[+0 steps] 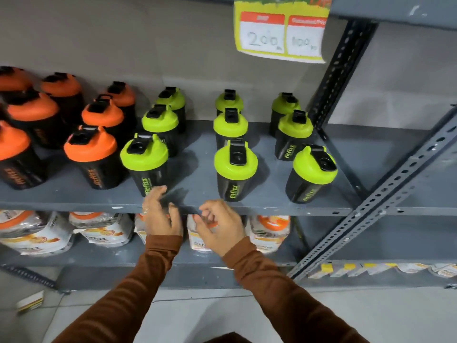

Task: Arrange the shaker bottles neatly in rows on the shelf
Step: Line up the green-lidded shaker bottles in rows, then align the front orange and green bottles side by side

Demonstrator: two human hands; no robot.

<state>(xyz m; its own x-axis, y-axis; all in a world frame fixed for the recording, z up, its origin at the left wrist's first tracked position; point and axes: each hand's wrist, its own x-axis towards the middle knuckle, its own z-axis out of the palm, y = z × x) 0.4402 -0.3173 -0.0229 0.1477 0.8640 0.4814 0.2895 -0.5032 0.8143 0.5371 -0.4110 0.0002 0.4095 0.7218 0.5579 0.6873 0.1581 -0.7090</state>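
1. Shaker bottles stand upright on a grey metal shelf (272, 206), all with black bodies and black flip caps
2. Green-lidded bottles form three columns of three running front to back: a left column with its front bottle (144, 164), a middle column with its front bottle (235, 169), and a right column with its front bottle (311, 173)
3. The left green column sits just beside the orange ones, while wide gaps of bare shelf separate the three green columns
4. Orange-lidded bottles (90, 157) crowd the left part of the shelf, in looser rows that run off the frame edge
5. Left hand (160, 216) is at the shelf's front edge, fingers loosely spread; its fingertips (162, 189) reach the base of the front left green bottle, and its grip is released, holding nothing
6. Right hand (220, 225) hovers just below the shelf edge, near the front middle bottle, fingers curled inward but empty
7. Both arms wear brown sleeves (272, 280)
8. A yellow price card (282, 30) hangs from the shelf above, with 200 and 100 handwritten on it
9. White and orange pouches (101, 229) lie on the shelf below
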